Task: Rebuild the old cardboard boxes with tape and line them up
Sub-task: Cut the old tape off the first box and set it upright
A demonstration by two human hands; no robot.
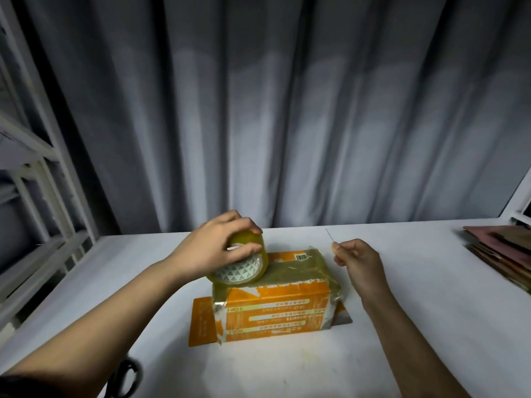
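Right, taping step in hand: orange box (pixel 275 300) sits mid-tabletop (pixel 416 326), long side toward the camera, top seam already carrying a band of tape, one flap splayed flat on the tabletop at 8 o'clock of the box and another poking out at 4 o'clock. Left hand (pixel 218 251) grips the tape roll (pixel 244 259), fingers curled over its rim, roll resting on the box top at the 9 o'clock end. Right hand (pixel 356 259) hangs off the 3 o'clock end, thumb and forefinger pinching something thin; looks like the free tape end, plus a fine sliver sticking up toward 12, can't tell what that is. My read: the strip is being run along the top seam, roll to free end. To do it well: keep the strip taut and low, centre it on the seam, let the end run past the 3 o'clock edge and fold it down the side wall, then press from the roll outward to kill wrinkles. Scissors (pixel 129 377) lie near the left forearm at 7 o'clock for the cut. More flattened cardboard (pixel 500 251) is stacked at 3 o'clock on the tabletop's edge, so plenty of the task is left.
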